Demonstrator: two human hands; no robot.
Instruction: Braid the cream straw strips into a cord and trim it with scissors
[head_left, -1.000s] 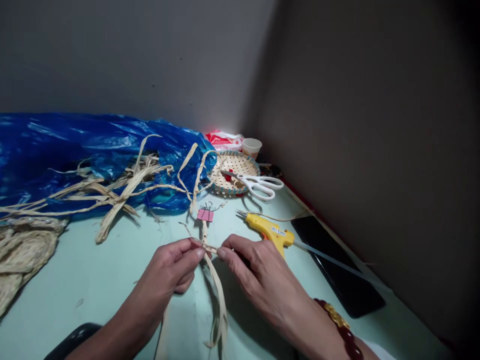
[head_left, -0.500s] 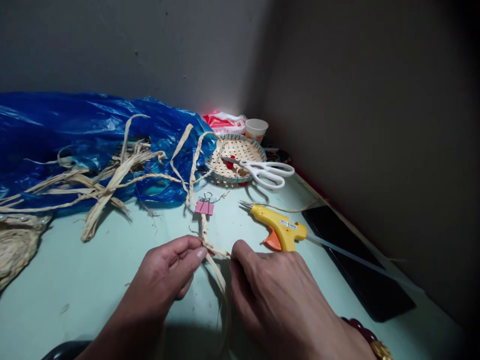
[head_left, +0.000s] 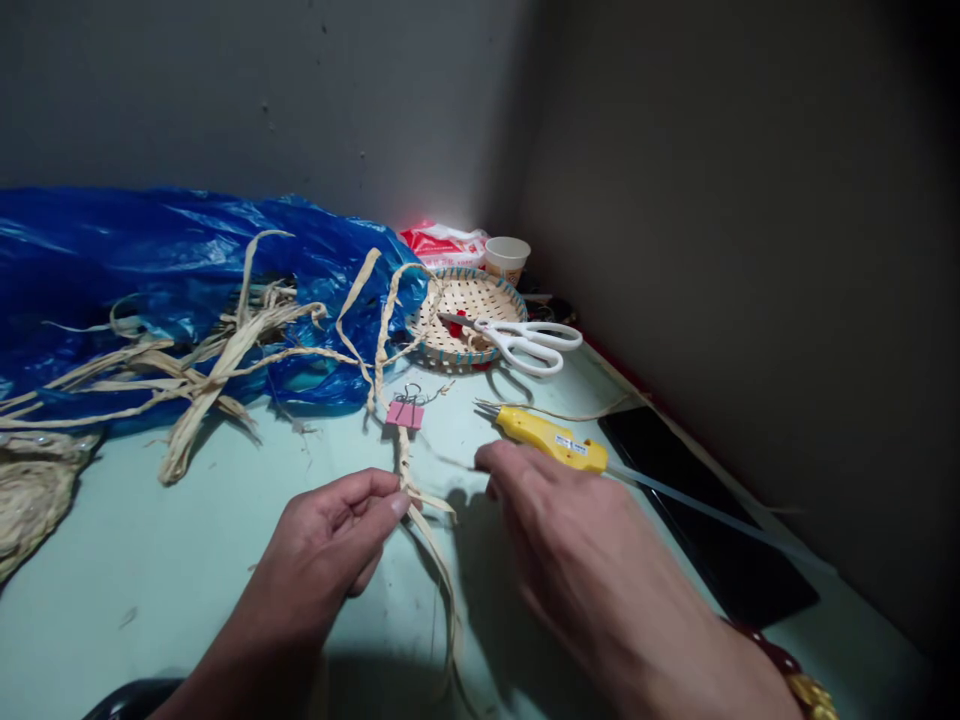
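Observation:
My left hand (head_left: 330,540) pinches a thin braid of pale straw strips (head_left: 409,475) on the light table (head_left: 187,560). A pink binder clip (head_left: 405,414) clamps the braid's far end. Loose strip tails (head_left: 442,580) trail toward me. My right hand (head_left: 547,520) has its fingers curled beside a yellow glue gun (head_left: 551,440) lying on the table, its fingertips at the gun's underside. A clear glue stick (head_left: 697,510) pokes out of the gun's back.
A blue plastic bag (head_left: 172,270) with loose straw strips (head_left: 202,370) lies at the back left. A small woven tray (head_left: 465,315) carries white scissors (head_left: 525,345). A paper cup (head_left: 506,258), a dark phone (head_left: 705,520) and woven straw matting (head_left: 34,495) lie around.
My right hand let go of the braid and moved right and away to the glue gun. The gun has tipped, so its orange trigger no longer shows. My left hand kept its pinch.

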